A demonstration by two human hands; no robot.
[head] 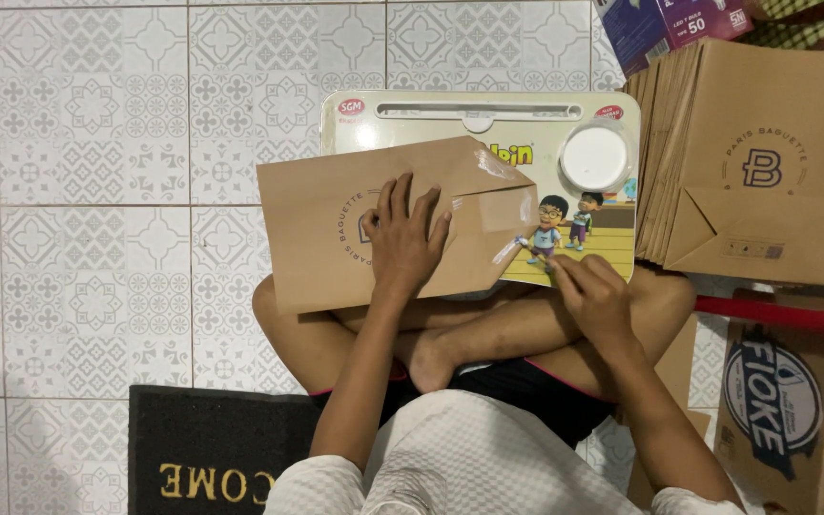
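Observation:
A flat brown paper bag (321,229) with a round printed mark lies on a small lap desk (488,133) that shows cartoon children. My left hand (404,238) presses flat on the bag's middle, fingers spread. The bag's folded end (493,205) has a shiny strip of clear tape over it. My right hand (591,294) rests at the desk's near right edge, fingers curled with the fingertips pinched; whether they hold anything is hidden. My crossed legs (469,339) are under the desk.
A stack of flat brown paper bags (746,162) leans at the right. A white round lid (593,157) sits in the desk's cup hole. Cardboard boxes (784,410) stand at the lower right, a dark doormat (212,448) at the lower left, patterned floor tiles (97,191) all around.

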